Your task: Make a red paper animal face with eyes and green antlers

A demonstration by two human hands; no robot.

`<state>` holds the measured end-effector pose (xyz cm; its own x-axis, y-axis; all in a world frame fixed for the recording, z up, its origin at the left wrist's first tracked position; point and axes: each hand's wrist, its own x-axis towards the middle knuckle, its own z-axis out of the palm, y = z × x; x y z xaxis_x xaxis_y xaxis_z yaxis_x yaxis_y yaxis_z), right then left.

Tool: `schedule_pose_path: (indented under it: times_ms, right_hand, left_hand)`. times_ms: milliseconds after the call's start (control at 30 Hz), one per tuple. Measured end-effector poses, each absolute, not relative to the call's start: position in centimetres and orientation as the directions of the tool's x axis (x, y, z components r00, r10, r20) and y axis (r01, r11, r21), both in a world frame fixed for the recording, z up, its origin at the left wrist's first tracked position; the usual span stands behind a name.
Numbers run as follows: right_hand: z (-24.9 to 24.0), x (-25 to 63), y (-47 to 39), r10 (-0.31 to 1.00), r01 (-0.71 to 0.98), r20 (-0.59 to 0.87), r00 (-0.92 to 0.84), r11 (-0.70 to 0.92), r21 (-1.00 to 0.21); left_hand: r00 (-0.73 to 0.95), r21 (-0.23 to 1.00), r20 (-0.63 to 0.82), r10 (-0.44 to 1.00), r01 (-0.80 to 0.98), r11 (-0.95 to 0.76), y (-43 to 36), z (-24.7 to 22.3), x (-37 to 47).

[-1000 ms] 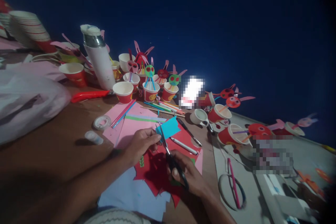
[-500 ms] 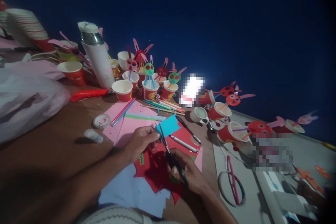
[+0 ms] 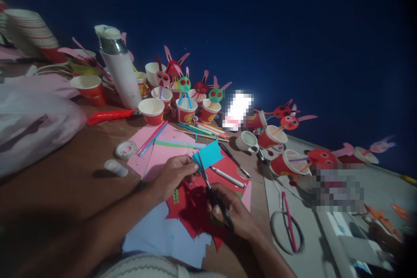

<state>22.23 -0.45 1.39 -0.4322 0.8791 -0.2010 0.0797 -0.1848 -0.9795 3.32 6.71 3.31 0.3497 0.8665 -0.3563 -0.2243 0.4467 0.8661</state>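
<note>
Between finger and thumb, my left hand point(image 3: 177, 176) pinches the lower left corner of a bright blue piece of paper point(image 3: 211, 155) with a notched right edge. My right hand point(image 3: 233, 210) is closed around the black handles of a pair of scissors point(image 3: 219, 206). The scissor blades point up and left and lie across the left part of the blue paper, close to my left fingertips. Beneath both hands are sheets of red paper point(image 3: 192, 208) with ragged cut edges. A white marker point(image 3: 228, 177) and a black pen point(image 3: 233, 160) rest on the red paper.
Paper cups with paper rabbit figures point(image 3: 186, 110) line the back. A white flask point(image 3: 119, 71) stands at back left, near a red-handled cutter point(image 3: 110, 116). A tape roll point(image 3: 126, 150), a small white cap-like container point(image 3: 116, 168) and a mug point(image 3: 247, 142) surround the papers.
The hands, scissors and blue paper stay almost in the same place. The whole view has shifted very slightly.
</note>
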Motion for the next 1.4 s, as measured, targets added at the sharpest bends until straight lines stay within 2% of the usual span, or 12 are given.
schedule_pose_path:
  times_ms: [867,1400]
  right_hand:
    - [1.23,22.42,-0.73,0.877,0.023,-0.212,-0.430,-0.224,-0.974]
    - [1.31,22.40,-0.77,0.880,0.067,-0.213,-0.426,-0.204,-0.977]
  left_hand:
    - [0.363,0.868,-0.338,0.868,-0.236,0.437,6.74,2.81,3.27]
    - [0.351,0.861,-0.368,0.861,-0.221,0.458,6.76,2.70,3.27]
